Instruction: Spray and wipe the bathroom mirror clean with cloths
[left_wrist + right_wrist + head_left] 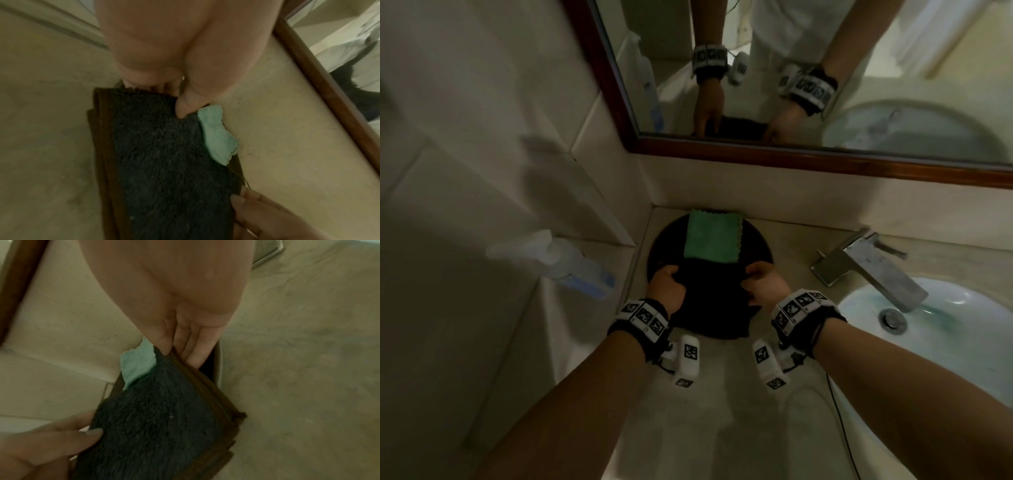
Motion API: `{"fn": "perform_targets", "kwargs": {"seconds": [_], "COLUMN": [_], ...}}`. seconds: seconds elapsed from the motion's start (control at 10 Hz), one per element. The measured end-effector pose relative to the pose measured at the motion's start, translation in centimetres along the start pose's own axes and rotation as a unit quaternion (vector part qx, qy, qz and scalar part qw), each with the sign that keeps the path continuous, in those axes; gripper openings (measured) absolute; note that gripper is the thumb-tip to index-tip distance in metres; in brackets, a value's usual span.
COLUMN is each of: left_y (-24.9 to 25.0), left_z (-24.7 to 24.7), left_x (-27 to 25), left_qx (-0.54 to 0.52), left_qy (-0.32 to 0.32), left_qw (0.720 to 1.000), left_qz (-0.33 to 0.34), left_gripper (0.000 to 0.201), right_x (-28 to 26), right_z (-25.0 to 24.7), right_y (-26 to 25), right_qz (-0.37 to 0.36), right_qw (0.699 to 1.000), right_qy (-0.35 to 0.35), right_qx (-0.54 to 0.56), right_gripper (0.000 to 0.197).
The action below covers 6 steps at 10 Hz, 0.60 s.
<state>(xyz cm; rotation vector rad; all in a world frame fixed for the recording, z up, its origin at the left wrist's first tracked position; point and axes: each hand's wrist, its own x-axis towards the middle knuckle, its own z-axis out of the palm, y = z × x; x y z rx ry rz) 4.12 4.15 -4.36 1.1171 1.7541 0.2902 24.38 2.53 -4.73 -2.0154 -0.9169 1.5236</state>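
A dark fluffy cloth lies across the near half of a round dark tray on the counter. A folded green cloth lies on the tray's far half. My left hand pinches the dark cloth's left edge, thumb on top. On the opposite edge my right hand pinches the cloth, thumb above and fingers down beside the tray's brown rim. The wood-framed mirror hangs above. A spray bottle stands on the ledge at left.
A metal faucet and a white sink are at the right. Tiled walls close in on the left and behind the tray. Bare counter stretches from the tray towards me.
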Motion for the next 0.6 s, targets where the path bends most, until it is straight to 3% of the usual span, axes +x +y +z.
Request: {"fn": "perform_targets", "kwargs": {"seconds": [0.2, 0.4, 0.6], "left_y": [-0.1, -0.5, -1.4], "left_z": [-0.2, -0.1, -1.6], "left_x": [0.1, -0.6, -0.9], "left_qx": [-0.017, -0.007, -0.058], "left_qy": [0.031, 0.021, 0.041], "left_qw": [0.999, 1.000, 0.997], "left_qz": [0.020, 0.000, 0.005], "left_gripper": [0.048, 0.052, 0.045], "right_x": [-0.1, -0.6, -0.9], "right_z": [-0.1, -0.2, -0.3], "right_y": [-0.3, -0.6, -0.6], "right_qz": [-0.010, 0.046, -0.024], "right_qw": [1.000, 0.998, 0.998], "right_qy": [0.009, -0.030, 0.026], "right_qx": [-0.011, 0.015, -0.056], "right_gripper": [0.021, 0.024, 0.025]}}
